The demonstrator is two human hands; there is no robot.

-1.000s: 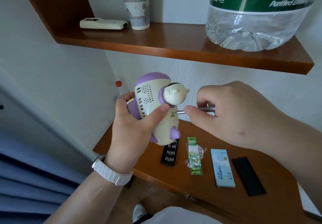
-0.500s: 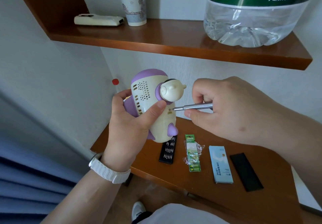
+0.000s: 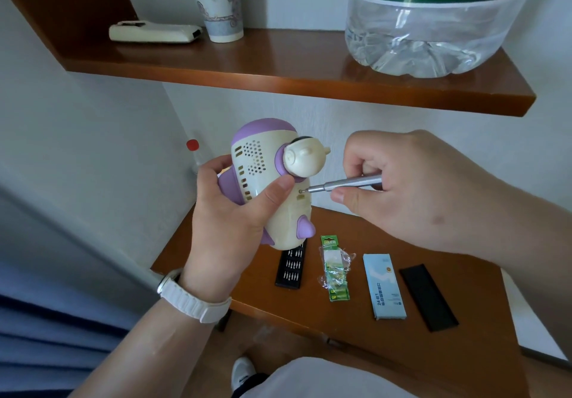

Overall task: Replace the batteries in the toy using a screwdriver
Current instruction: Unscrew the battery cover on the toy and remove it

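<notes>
The left grip [image 3: 229,224] is clamped around the cream-and-purple toy [image 3: 263,162], thumb pressed on its back, holding it in the air above the tabletop [image 3: 402,351]. Just right of it, the right grip [image 3: 411,190] pinches a slim silver screwdriver [image 3: 343,185] — its tip sits at a screw hole beside the left thumb. Below both grips lie a bit tray [image 3: 291,266], a battery pack [image 3: 334,269], a blue box [image 3: 385,286] and a black lid [image 3: 428,297].

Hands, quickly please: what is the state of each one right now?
Left hand: closed around the toy, holding it up.
Right hand: pinching the screwdriver, its tip against the toy.
</notes>
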